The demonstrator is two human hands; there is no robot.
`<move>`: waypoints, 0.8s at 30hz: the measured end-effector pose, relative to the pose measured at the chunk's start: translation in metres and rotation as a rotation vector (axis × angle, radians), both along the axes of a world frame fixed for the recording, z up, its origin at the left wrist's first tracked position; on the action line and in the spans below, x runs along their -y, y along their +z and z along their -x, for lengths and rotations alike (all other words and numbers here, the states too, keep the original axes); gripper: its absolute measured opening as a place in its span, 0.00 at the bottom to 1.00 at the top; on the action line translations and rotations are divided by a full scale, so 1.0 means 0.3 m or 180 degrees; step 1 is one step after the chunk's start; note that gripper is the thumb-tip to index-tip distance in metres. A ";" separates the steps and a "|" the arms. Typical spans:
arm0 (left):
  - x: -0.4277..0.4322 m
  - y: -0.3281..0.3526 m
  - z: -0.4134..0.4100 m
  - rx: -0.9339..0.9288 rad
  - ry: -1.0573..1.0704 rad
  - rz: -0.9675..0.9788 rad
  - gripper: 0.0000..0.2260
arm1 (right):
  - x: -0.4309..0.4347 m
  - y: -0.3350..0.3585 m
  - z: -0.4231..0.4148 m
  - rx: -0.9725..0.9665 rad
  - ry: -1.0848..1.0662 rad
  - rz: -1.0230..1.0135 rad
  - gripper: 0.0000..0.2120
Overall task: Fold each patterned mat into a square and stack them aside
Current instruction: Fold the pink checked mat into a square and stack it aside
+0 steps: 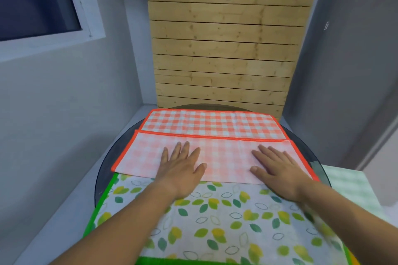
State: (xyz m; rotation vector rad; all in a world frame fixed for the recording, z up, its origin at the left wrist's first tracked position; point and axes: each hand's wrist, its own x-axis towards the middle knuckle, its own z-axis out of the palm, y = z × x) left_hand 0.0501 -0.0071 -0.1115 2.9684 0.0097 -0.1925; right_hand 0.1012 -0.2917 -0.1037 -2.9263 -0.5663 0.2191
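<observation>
An orange-and-white checked mat (213, 123) with an orange border lies across the far half of a round dark glass table (107, 157). Its near part is folded over, so the paler underside faces up. My left hand (181, 168) presses flat on that folded flap left of centre, fingers straight. On the flap's right part my right hand (277, 170) also lies flat. Nearer to me, under my forearms, a white mat (226, 221) with green and yellow leaves and a green border is spread out.
A pale green checked cloth (351, 187) lies to the right of the table. A wooden slat panel (224, 38) stands behind the table between grey walls. A window (36, 0) is at the upper left.
</observation>
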 end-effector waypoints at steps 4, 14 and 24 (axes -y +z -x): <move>-0.005 0.005 0.004 0.0135 -0.0012 0.0329 0.29 | 0.067 0.019 0.002 0.0173 -0.0183 -0.0394 0.33; -0.037 0.016 0.052 0.0866 -0.0583 0.1249 0.12 | -0.115 0.007 0.109 0.0477 0.0505 -0.1449 0.08; -0.013 0.055 0.079 0.0970 -0.0522 0.1168 0.15 | -0.115 0.015 0.131 0.1115 0.1057 -0.1272 0.07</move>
